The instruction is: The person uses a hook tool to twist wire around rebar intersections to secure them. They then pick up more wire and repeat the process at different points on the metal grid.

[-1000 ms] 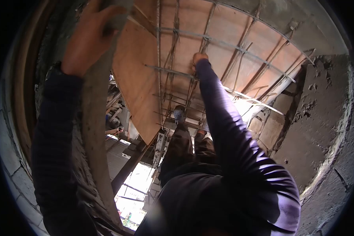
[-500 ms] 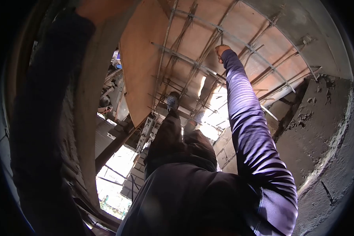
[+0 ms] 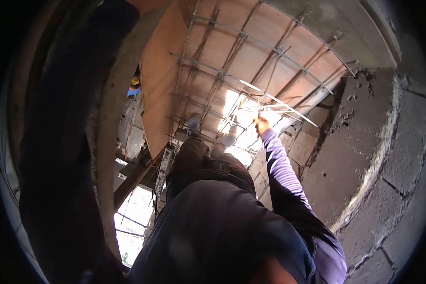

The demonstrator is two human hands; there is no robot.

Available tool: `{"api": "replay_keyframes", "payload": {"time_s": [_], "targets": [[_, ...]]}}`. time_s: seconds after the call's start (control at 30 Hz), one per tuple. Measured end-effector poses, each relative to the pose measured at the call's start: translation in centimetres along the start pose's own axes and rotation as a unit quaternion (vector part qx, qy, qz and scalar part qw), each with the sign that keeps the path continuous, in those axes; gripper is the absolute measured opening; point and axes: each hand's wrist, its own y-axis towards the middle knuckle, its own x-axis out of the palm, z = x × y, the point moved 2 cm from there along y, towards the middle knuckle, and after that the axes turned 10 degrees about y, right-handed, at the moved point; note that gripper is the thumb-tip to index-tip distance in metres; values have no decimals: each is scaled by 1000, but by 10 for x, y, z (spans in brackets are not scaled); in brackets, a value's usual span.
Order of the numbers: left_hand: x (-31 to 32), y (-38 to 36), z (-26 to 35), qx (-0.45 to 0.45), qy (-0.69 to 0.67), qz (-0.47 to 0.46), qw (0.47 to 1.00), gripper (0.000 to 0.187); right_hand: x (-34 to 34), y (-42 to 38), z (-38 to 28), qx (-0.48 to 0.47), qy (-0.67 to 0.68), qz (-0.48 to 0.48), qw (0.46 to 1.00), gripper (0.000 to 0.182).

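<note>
My right hand [image 3: 261, 126] is closed, low over the sunlit lower right part of the steel rebar grid [image 3: 244, 33]. A thin rod-like tool [image 3: 258, 108] appears to stick up from its fingers; its kind is too small to tell. Close by, several pale thin strips [image 3: 281, 105] lie across the bars. Only the wrist end of my left hand [image 3: 149, 4] shows at the top edge, beside the grey concrete member [image 3: 110, 118]. Its fingers are out of view. The rebar lies over reddish-brown boards [image 3: 265, 28].
My shoes [image 3: 193, 125] stand at the grid's lower edge. A rough mortared block wall [image 3: 355, 146] rises at right. A plywood panel [image 3: 158, 85] stands at left, with a gap beside it showing debris below. A bright opening [image 3: 133, 220] is at lower left.
My right hand has drawn back toward my body, from the upper middle of the grid to its lower right. The view has shifted, and my left sleeve appears farther right.
</note>
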Motion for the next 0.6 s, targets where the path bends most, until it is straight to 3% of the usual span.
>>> {"api": "replay_keyframes", "payload": {"time_s": [0.03, 0.07, 0.1, 0.13, 0.17, 0.23, 0.3, 0.37, 0.5, 0.6], "targets": [[1, 0, -1, 7, -4, 11, 1000, 37, 7, -32, 34, 52, -114, 32, 992, 24], [3, -1, -4, 7, 0, 20, 1000, 36, 15, -53, 97, 199, -86, 109, 970, 30], [5, -3, -6, 7, 2, 27, 1000, 35, 11, -96, 111, 165, -111, 91, 976, 34], [4, -4, -5, 14, -3, 36, 999, 35, 6, -149, 53, 204, -165, -35, 964, 33], [3, -5, -6, 0, -13, 22, 1000, 31, 6, -172, 111, 166, -219, -5, 962, 29], [4, -5, -9, -6, -25, 18, 1000, 27, 0, -231, 98, 419, -121, -29, 899, 26], [4, -6, -9, 4, -39, 66, 997, 19, 1, -271, 139, 465, 31, 83, 881, 25], [0, -4, -8, 5, -48, 69, 996, 18, 1, -297, 140, 428, 168, 149, 876, 26], [-25, -15, -1, 5, -70, 26, 997, 19, 12, -299, 101, 376, 186, 191, 888, 19], [2, -9, -11, -18, -70, 60, 996, 22, 30, -286, 49, 338, 215, 208, 893, 16]]}}
